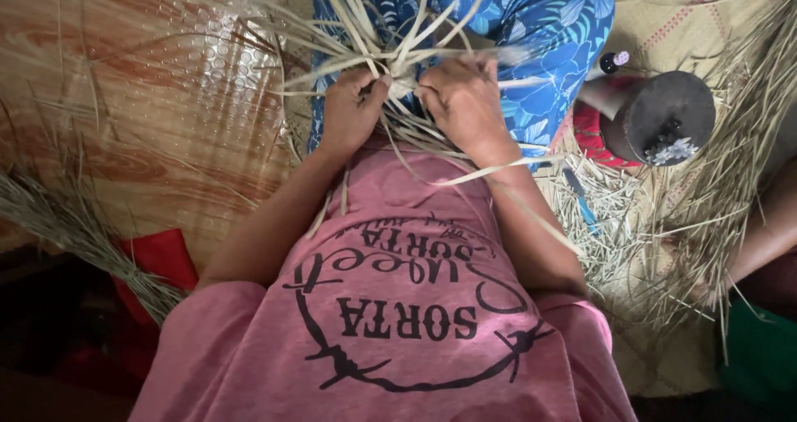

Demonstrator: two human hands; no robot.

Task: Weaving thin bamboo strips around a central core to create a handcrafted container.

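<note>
Palm strips [390,56] cross in my lap, pinched at their centre by my left hand [350,110] and right hand [462,98]; I judge a loosened pinch could let the weave spring apart.

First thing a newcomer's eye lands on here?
The two hands at top centre: the left hand and right hand pinch a fan of pale straw strips over a blue floral skirt. Below them a pink shirt with a black round print fills the lower frame. At right, a dark round block sits among loose straw.
</note>
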